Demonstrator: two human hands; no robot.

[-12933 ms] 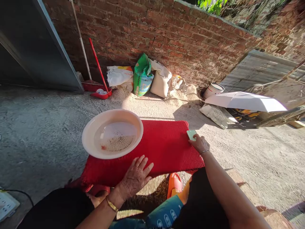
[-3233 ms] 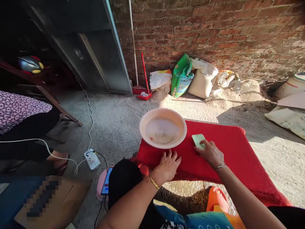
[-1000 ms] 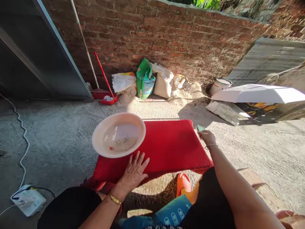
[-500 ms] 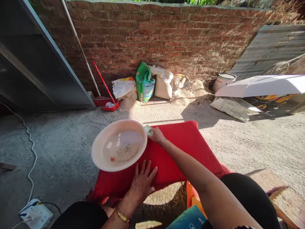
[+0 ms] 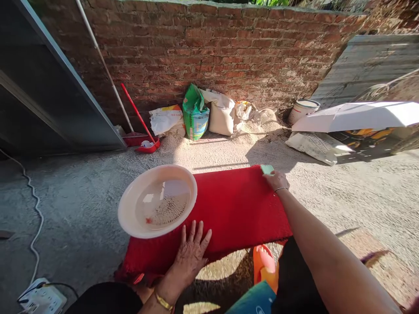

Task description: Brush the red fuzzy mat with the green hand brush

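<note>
1. Head view: your right hand [image 5: 277, 179] has its grip closed around the pale green block [image 5: 267, 169] at the red cloth's [image 5: 235, 205] far right corner; level, even contact should work best.
2. Your left hand [image 5: 190, 257] lies spread, holding nothing; pressing down there should steady the cloth.
3. Mind the basin [image 5: 123, 213] on the cloth's left; bumping could spill it.
</note>
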